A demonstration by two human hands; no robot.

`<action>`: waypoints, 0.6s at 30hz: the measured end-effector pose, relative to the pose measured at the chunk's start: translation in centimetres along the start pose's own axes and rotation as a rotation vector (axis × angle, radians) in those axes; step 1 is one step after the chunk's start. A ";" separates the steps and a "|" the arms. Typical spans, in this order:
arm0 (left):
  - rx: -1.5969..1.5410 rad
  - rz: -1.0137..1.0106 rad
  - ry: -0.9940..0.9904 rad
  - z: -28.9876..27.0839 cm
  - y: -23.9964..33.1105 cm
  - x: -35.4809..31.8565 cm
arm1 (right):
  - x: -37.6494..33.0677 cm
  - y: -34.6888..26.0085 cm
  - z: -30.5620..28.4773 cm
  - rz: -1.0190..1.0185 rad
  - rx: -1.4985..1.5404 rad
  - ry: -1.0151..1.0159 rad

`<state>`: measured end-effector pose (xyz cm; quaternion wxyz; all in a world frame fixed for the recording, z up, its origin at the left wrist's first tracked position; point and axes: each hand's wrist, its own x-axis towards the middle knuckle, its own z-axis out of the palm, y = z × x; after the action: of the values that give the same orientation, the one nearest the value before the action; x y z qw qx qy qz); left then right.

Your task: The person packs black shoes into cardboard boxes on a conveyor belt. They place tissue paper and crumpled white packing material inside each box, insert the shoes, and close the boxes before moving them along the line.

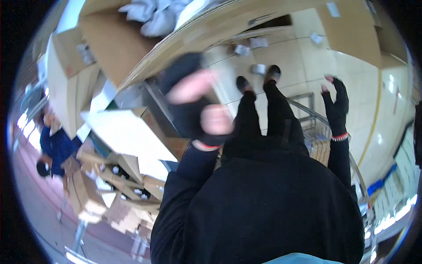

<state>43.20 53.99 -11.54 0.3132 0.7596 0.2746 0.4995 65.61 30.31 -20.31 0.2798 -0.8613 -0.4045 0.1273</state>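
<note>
My left hand (215,119), in a dark fingerless glove, is raised in front of my body and smeared by motion. A blurred black shape (182,66) lies beyond its fingers; I cannot make out whether it is held or part of the glove. Close beyond that hand is the wall of a large open cardboard box (114,42) with crumpled pale grey wrapping (158,20) inside. On the other side my right hand (337,105), gloved in black with bare fingertips, hangs over the floor. Its thumb and fingers are apart, with nothing between them.
A metal-framed cart (307,112) with brown cartons stands beside my legs on the right. Small pale packets (259,69) lie on the tiled floor (290,66). Opened cartons (123,176) with dark contents are stacked at left, near another person (57,147) in dark blue.
</note>
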 end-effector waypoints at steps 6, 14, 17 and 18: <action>-0.260 -0.311 -0.864 7.9 3.4 -10.6 | -7.6 9.3 3.4 0.106 -0.034 -0.243; 0.107 -0.638 -1.387 11.0 -7.2 -26.9 | -9.0 22.6 4.0 0.131 -0.233 -0.233; 0.296 -0.671 -1.364 11.1 -15.0 -30.3 | -9.8 29.4 4.9 0.176 -0.308 -0.282; 0.377 -0.598 -1.352 10.9 -18.9 -32.4 | -10.8 32.1 5.5 0.238 -0.351 -0.336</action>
<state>40.05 40.49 -48.05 0.4000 0.8341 0.2978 -0.2356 76.27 7.52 -43.63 0.0385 -0.9050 -0.3569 0.2283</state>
